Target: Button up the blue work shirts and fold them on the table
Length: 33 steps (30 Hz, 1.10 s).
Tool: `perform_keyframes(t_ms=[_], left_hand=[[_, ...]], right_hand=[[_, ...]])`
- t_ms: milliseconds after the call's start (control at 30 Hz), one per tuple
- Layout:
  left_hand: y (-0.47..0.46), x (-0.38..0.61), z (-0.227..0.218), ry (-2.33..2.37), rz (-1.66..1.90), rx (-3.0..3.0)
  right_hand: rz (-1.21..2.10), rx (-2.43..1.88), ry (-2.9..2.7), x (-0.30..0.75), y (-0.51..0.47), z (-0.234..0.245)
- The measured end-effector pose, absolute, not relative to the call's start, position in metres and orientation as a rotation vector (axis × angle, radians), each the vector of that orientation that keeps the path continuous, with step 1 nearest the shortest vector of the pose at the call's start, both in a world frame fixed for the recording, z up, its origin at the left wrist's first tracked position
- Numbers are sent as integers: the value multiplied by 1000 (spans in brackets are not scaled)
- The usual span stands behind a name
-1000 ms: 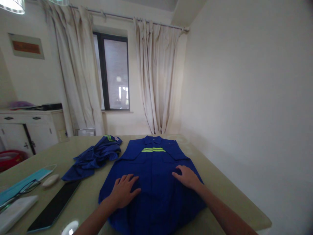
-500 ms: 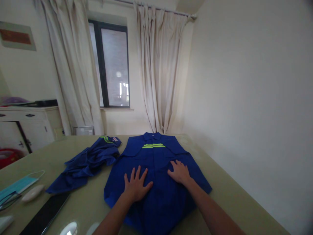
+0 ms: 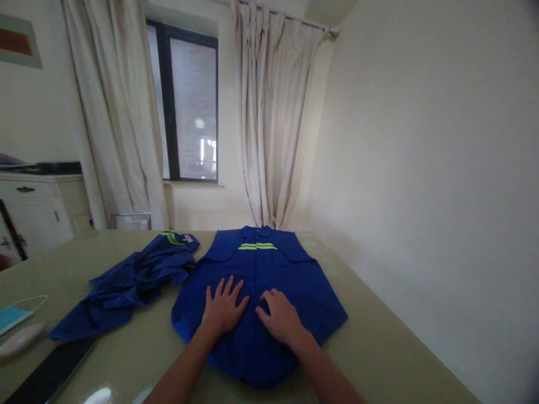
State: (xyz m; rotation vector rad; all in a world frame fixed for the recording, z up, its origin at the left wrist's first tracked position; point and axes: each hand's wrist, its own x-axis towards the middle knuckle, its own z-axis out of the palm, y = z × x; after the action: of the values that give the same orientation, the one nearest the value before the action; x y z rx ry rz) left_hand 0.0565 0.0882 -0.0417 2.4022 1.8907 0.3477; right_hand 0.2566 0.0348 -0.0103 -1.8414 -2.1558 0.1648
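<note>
A blue work jacket [image 3: 263, 272] lies flat with its front up on the table, its collar at the far end and a yellow-green stripe across the chest. The sleeves do not stick out at its sides. On the left half of the jacket my left hand [image 3: 224, 308] rests palm down, fingers spread. My right hand [image 3: 280, 317] touches the cloth just right of the front placket, its fingers bent and the thumb apart. Neither hand grips the fabric visibly. A second blue garment [image 3: 138, 280] with a similar stripe lies crumpled to the left.
At the left of the pale green table [image 3: 370, 336] are a black phone-like slab [image 3: 50, 373], a white computer mouse [image 3: 21, 340] and a light blue face mask [image 3: 12, 318]. A wall [image 3: 421, 196] runs along the right side, and curtains [image 3: 269, 123] hang behind.
My right hand has moved left and nearer, toward the middle of the jacket, its fingers more bent. My left hand stays spread on the cloth. The view has turned slightly right.
</note>
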Motion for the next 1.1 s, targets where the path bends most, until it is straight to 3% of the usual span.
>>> perform_keyframes(t_ms=[300, 533, 633, 767, 900, 1100], left_hand=[[55, 20, -35, 2002, 446, 2439], [25, 2, 7, 2092, 80, 2197], [15, 30, 16, 1830, 152, 2405], [8, 72, -9, 1332, 465, 2436], [3, 83, -30, 1200, 585, 2398], [-3, 78, -23, 992, 518, 2344]], right_hand=[[257, -1597, -2101, 258, 19, -36], [267, -1252, -2314, 254, 13, -27], [230, -1266, -2320, 254, 14, -28], [177, -1325, -2227, 255, 15, -30], [205, -1429, -2130, 255, 17, -31], [287, -1575, -1950, 258, 16, -28]])
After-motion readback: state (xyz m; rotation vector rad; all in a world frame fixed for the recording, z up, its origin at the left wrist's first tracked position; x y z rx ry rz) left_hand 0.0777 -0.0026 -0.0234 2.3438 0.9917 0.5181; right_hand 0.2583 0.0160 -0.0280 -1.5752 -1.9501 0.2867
